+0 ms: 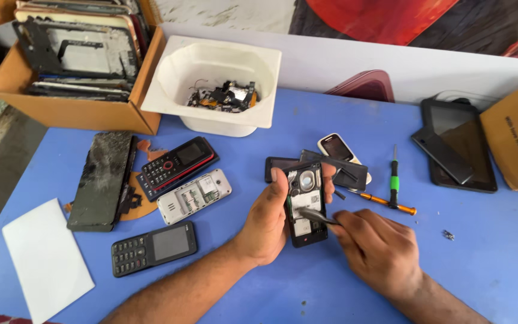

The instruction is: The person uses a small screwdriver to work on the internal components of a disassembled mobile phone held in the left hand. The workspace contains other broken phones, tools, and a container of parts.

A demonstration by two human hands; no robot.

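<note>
My left hand (266, 221) grips a small black phone (304, 204) with its back cover off, its inner parts showing, held upright over the blue table (355, 282). My right hand (376, 246) pinches grey metal tweezers (317, 216) whose tip rests on the middle of the opened phone. Just behind the phone lie a black back cover (344, 170), another dark phone (274, 165) and a white phone (337, 147).
Left of my hands lie a black keypad phone (153, 247), a silver opened phone (194, 195), a red-and-black phone (176, 163), a cracked screen panel (102, 180) and a white sheet (46, 259). A white tub (214, 81) holds small parts. Screwdrivers (394, 180) and tablets (460, 144) lie right.
</note>
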